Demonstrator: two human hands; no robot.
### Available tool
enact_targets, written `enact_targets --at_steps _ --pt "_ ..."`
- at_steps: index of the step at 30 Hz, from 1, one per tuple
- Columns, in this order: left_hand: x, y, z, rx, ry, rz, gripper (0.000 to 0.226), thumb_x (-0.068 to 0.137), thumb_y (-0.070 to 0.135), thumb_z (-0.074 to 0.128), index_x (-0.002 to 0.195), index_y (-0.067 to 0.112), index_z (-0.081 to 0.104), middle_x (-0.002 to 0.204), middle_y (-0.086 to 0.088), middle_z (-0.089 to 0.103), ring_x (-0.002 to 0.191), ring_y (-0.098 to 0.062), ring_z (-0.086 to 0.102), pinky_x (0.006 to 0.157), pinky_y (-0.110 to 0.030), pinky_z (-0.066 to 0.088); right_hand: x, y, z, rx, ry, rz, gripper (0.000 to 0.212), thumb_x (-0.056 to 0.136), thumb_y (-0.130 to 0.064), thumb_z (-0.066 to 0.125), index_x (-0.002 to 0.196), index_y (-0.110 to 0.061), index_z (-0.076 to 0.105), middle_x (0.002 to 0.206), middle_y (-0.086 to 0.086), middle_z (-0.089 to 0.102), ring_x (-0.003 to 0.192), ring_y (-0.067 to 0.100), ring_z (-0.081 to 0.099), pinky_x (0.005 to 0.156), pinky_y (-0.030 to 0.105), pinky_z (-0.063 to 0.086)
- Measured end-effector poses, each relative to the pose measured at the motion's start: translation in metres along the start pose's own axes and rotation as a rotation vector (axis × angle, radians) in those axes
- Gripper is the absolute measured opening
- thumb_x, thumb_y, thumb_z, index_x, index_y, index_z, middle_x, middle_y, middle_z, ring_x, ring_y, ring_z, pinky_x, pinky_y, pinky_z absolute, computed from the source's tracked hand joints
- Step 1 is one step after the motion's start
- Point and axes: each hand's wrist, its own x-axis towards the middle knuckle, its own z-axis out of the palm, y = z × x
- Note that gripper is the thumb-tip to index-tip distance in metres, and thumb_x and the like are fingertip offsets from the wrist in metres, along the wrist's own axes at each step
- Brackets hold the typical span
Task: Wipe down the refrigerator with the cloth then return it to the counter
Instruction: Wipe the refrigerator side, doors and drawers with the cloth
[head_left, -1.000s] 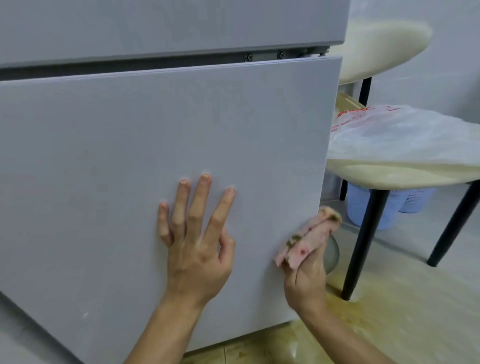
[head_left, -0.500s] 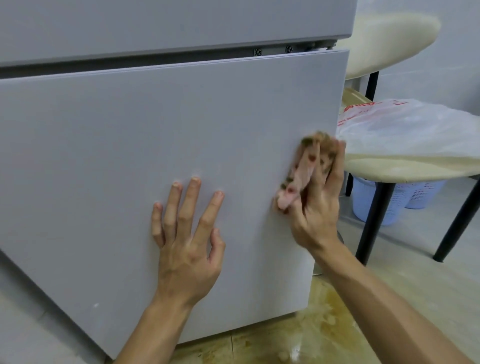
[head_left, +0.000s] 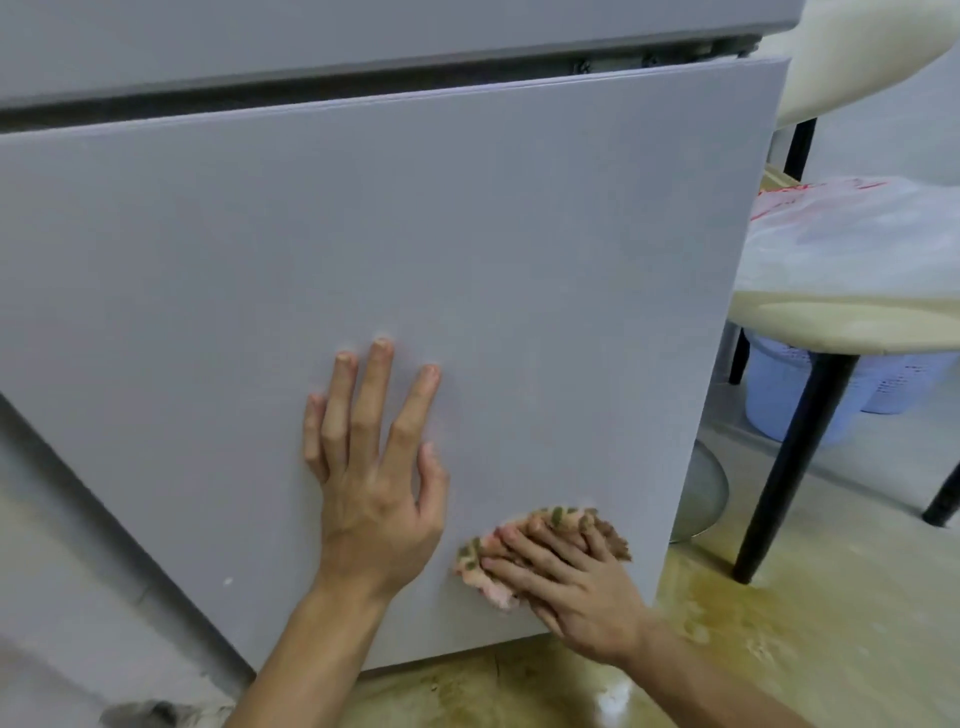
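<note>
The grey refrigerator's lower door (head_left: 363, 249) fills most of the view. My left hand (head_left: 371, 467) lies flat against the door with its fingers straight and spread. To its right, my right hand (head_left: 571, 577) presses a pink cloth with green-brown spots (head_left: 485, 571) flat against the door near its lower right corner. Its fingers lie straight over the cloth, and only the cloth's edges show around them.
A cream stool with black legs (head_left: 789, 457) stands right of the refrigerator, a white plastic bag (head_left: 852, 239) on its seat. Pale blue baskets (head_left: 779, 395) sit under it. A round glass lid (head_left: 701, 493) leans by the door's edge. The floor (head_left: 779, 623) is yellow-stained.
My right hand moved the cloth up the door's right side, then down and leftward to the lower right corner. My left hand stayed flat on the door.
</note>
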Motion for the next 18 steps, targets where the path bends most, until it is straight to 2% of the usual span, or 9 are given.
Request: enact_targets --at_steps 3,6,9,12,14,16,18 --pt "-0.011 -0.012 -0.004 0.039 -0.017 0.022 0.07 0.091 0.009 0.062 0.157 0.02 0.042 0.17 -0.011 0.024 0.163 -0.023 0.005 0.13 -0.048 0.002 -0.026 0.007 0.005 -0.011 -0.125 -0.096 0.078 0.093 -0.026 0.05 0.165 -0.037 0.023 0.175 -0.013 0.011 0.161 0.011 0.01 0.131 0.042 -0.008" --pt "-0.021 -0.02 -0.006 0.055 -0.024 0.026 0.07 0.091 0.009 0.062 0.157 0.02 0.041 0.17 -0.012 0.024 0.163 -0.023 0.005 0.13 -0.049 0.003 -0.003 0.025 -0.013 0.039 -0.106 -0.118 0.086 0.088 -0.015 0.048 0.167 -0.034 0.018 0.175 -0.012 0.007 0.161 0.01 0.011 0.131 0.041 -0.008" --pt "-0.028 -0.027 -0.007 0.069 -0.037 0.021 0.069 0.092 0.01 0.06 0.157 0.021 0.041 0.17 -0.012 0.023 0.163 -0.023 0.005 0.13 -0.05 0.005 0.07 0.043 -0.052 0.207 0.216 0.045 0.088 0.09 0.0 0.06 0.165 -0.031 0.026 0.174 -0.005 0.017 0.16 0.014 0.017 0.131 0.042 0.001" --pt "-0.03 -0.033 -0.013 0.067 -0.036 -0.009 0.067 0.093 0.012 0.058 0.157 0.022 0.039 0.169 -0.012 0.023 0.163 -0.024 0.007 0.129 -0.051 0.007 0.167 0.057 -0.113 0.448 0.587 0.253 0.062 0.099 0.0 0.055 0.156 -0.013 0.034 0.166 0.016 0.031 0.159 0.024 0.02 0.13 0.048 0.009" --pt "-0.027 -0.042 -0.02 0.069 -0.017 -0.04 0.066 0.094 0.013 0.058 0.157 0.021 0.04 0.169 -0.014 0.023 0.162 -0.03 0.011 0.128 -0.053 0.01 0.215 0.064 -0.146 0.584 0.772 0.319 0.049 0.1 0.008 0.054 0.145 -0.006 0.043 0.161 0.033 0.034 0.156 0.036 0.027 0.129 0.058 0.017" --pt "-0.026 -0.055 -0.028 0.07 -0.003 -0.066 0.066 0.094 0.013 0.059 0.157 0.019 0.039 0.17 -0.013 0.022 0.162 -0.03 0.011 0.129 -0.055 0.011 0.238 0.06 -0.156 0.537 0.867 0.382 0.034 0.104 0.005 0.055 0.137 0.0 0.058 0.154 0.039 0.04 0.15 0.045 0.036 0.122 0.066 0.027" --pt "-0.03 -0.07 -0.035 0.071 -0.002 -0.092 0.067 0.094 0.013 0.057 0.158 0.018 0.037 0.171 -0.012 0.02 0.163 -0.025 0.006 0.129 -0.053 0.01 0.237 0.04 -0.143 0.438 0.891 0.419 0.032 0.105 -0.001 0.058 0.136 0.002 0.065 0.151 0.029 0.051 0.149 0.043 0.041 0.123 0.061 0.031"
